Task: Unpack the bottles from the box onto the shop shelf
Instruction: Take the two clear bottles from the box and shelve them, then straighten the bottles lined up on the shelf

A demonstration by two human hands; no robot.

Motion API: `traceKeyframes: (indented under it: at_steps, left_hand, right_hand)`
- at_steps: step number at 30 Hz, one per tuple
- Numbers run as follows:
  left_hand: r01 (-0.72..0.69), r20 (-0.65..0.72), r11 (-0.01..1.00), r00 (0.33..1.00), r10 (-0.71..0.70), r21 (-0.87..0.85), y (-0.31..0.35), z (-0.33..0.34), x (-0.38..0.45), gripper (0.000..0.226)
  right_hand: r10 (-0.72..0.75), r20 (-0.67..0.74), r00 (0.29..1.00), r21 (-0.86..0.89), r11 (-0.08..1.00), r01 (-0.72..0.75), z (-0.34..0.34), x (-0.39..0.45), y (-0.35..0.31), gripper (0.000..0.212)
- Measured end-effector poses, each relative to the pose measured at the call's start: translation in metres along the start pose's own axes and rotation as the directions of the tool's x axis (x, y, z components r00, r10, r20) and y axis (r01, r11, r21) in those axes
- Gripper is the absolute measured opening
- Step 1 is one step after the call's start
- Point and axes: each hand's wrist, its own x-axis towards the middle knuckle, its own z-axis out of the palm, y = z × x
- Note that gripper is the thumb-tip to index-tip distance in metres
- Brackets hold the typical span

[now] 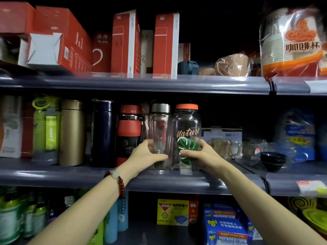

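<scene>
"Nature" in gold script — clear orange-lidded bottle (186,137); "Raid" — blue boxes (223,225); "60" — yellow box (174,212).

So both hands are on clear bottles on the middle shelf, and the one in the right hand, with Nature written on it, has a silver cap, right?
Not quite. The head view shows the Nature bottle, held by the right hand, has an orange cap; the silver cap is on the clear bottle in the left hand. Both stand on the middle shelf.
</scene>
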Motion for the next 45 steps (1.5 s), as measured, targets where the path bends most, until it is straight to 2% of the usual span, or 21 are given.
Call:
traceKeyframes:
  at_steps: [2,5,8,9,15,16,19,23,27,30,32,34,38,41,45]
  left_hand:
    - [0.032,0.043,0.999,0.999,-0.032,-0.013,-0.003,-0.005,0.001,0.085]
    - [0.024,0.045,0.998,0.999,-0.026,0.05,-0.004,-0.005,-0.002,0.066]
    - [0.02,0.053,0.991,0.998,-0.027,0.13,0.0,-0.004,-0.003,0.061]
    - [0.02,0.062,0.99,0.998,-0.029,0.141,0.001,-0.005,-0.003,0.062]
    - [-0.034,0.114,0.965,0.993,0.004,0.26,-0.001,-0.01,-0.016,0.08]
    - [-0.064,0.127,0.953,0.992,0.027,0.297,-0.002,-0.011,-0.018,0.079]
    - [-0.161,0.149,0.916,0.982,0.113,0.366,-0.006,-0.016,-0.025,0.067]
    - [-0.251,0.175,0.854,0.966,0.191,0.455,-0.015,-0.027,-0.026,0.057]
    - [-0.329,0.227,0.806,0.942,0.246,0.492,-0.024,-0.04,-0.025,0.044]
    - [-0.42,0.28,0.738,0.907,0.316,0.529,-0.025,-0.048,-0.029,0.041]
    - [-0.481,0.311,0.677,0.876,0.368,0.557,-0.028,-0.054,-0.033,0.03]
    - [-0.522,0.334,0.635,0.853,0.402,0.57,-0.031,-0.061,-0.037,0.023]
    - [-0.56,0.328,0.617,0.827,0.457,0.552,-0.038,-0.084,-0.044,0.023]
    - [-0.555,0.288,0.634,0.829,0.48,0.539,-0.048,-0.107,-0.046,0.019]
    - [-0.51,0.192,0.663,0.848,0.494,0.548,-0.062,-0.141,-0.046,0.017]
  right_hand:
    - [-0.006,0.023,1.0,0.013,1.0,0.006,0.002,0.001,0.0,0.086]
    - [-0.006,0.052,0.999,0.003,1.0,0.006,0.001,0.001,0.001,0.079]
    - [-0.002,0.025,1.0,-0.052,0.999,0.003,0.0,-0.001,0.0,0.117]
    - [-0.005,0.018,1.0,-0.078,0.997,0.006,0.0,-0.001,0.0,0.121]
    - [0.005,-0.018,1.0,-0.138,0.99,-0.008,0.004,-0.007,-0.005,0.087]
    - [0.012,-0.017,1.0,-0.161,0.987,-0.015,0.005,-0.008,-0.007,0.078]
    - [0.008,-0.013,1.0,-0.219,0.976,-0.011,0.009,-0.019,-0.015,0.034]
    - [-0.009,-0.122,0.992,-0.301,0.953,-0.028,0.016,-0.031,-0.014,0.039]
    - [-0.043,-0.311,0.949,-0.488,0.864,-0.121,0.035,-0.043,-0.017,0.037]
    - [-0.071,-0.415,0.907,-0.596,0.775,-0.212,0.05,-0.05,-0.021,0.046]
    - [-0.1,-0.452,0.886,-0.653,0.714,-0.252,0.059,-0.056,-0.022,0.049]
    - [-0.135,-0.464,0.876,-0.716,0.639,-0.28,0.069,-0.064,-0.023,0.039]
    - [-0.175,-0.511,0.842,-0.783,0.498,-0.372,0.091,-0.077,-0.027,0.037]
    - [-0.248,-0.461,0.852,-0.843,0.423,-0.333,0.113,-0.08,-0.035,0.033]
    - [-0.313,-0.349,0.883,-0.857,0.487,-0.166,0.15,-0.072,-0.053,0.033]
